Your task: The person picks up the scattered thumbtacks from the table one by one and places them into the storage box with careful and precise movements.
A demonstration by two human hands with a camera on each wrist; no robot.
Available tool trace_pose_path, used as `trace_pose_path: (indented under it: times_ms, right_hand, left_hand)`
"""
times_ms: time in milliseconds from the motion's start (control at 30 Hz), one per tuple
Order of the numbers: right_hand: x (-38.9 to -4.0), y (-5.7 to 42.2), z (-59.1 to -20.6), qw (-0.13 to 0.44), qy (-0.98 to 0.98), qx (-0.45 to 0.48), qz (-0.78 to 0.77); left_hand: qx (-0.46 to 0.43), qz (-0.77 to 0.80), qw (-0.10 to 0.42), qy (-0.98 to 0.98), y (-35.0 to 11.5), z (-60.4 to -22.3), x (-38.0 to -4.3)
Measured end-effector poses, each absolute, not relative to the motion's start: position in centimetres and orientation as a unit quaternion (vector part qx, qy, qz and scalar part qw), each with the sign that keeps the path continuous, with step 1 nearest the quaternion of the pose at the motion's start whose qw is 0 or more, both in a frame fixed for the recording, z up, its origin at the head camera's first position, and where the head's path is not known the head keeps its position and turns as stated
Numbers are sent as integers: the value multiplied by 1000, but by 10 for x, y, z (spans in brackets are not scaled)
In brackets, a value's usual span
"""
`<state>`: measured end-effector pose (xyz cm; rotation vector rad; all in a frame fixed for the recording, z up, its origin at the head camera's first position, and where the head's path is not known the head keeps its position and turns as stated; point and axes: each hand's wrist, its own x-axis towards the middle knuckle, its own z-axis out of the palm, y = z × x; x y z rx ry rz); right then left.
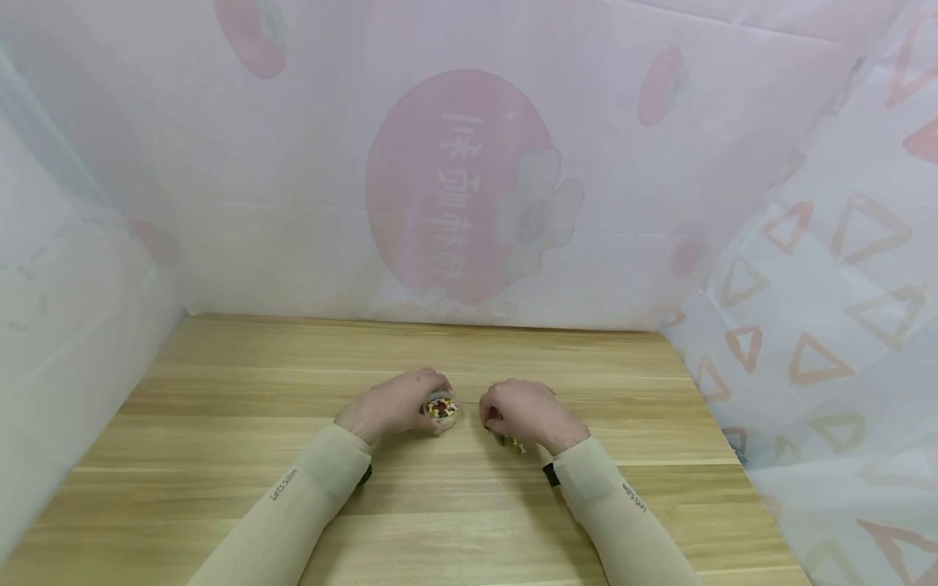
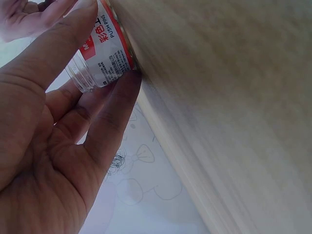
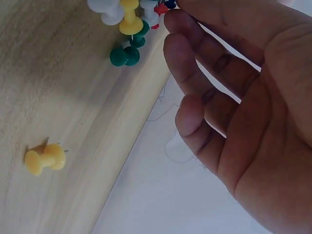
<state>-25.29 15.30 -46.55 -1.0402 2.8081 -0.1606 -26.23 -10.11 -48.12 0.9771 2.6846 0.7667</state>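
My left hand [image 1: 396, 403] holds a small clear push-pin jar [image 2: 108, 51] with a red and white label, its fingers and thumb round the sides. The jar stands upright on the table, and colourful push pins [image 1: 441, 407] show through its open top. Just to the right, my right hand [image 1: 526, 413] reaches down with bent fingers over loose pins. In the right wrist view, white, yellow, green, red and blue pins cluster by the thumb and index finger, including a green push pin [image 3: 125, 56]. Whether those fingertips pinch a pin is hidden at the frame edge.
A lone yellow push pin [image 3: 46, 158] lies on its side apart from the cluster. The wooden table [image 1: 293, 505] reaches back to a printed cloth wall [image 1: 308, 236], with more cloth on both sides.
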Motion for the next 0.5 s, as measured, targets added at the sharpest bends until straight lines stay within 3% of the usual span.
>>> trace_pose_path:
  times_ms: [500]
  right_hand:
    - [-252, 148, -468, 78, 931, -351, -63]
  left_hand:
    - [322, 250, 88, 909, -102, -481, -261]
